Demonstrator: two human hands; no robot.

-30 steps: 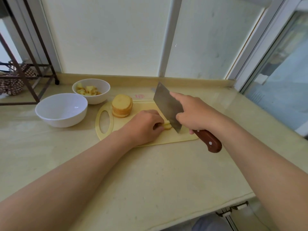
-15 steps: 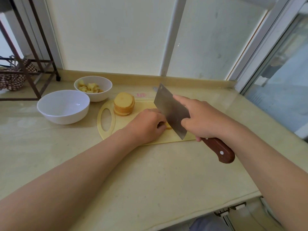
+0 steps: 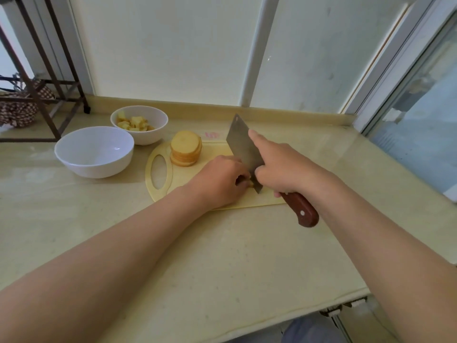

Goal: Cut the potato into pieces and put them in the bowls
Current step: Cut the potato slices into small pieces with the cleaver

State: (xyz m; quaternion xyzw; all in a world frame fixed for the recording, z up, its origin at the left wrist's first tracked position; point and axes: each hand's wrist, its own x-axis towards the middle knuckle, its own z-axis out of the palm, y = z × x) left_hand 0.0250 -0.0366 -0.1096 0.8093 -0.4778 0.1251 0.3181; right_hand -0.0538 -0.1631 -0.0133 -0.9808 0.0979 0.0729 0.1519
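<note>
The potato strip (image 3: 251, 183) I'm dicing lies mid cutting board (image 3: 178, 180), barely showing under my curled left fingers (image 3: 237, 169). I'd tuck the tips, ride my knuckles on the cleaver (image 3: 243, 147) and step back evenly. My right fingers (image 3: 262, 144) grip it, forefinger along the blade. The potato slices (image 3: 186, 151) are stacked toward the board's far edge.

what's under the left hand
A sliver of potato shows beside the left hand, against the cleaver, on the board. The hand covers the rest, so its size and shape are hidden.
</note>
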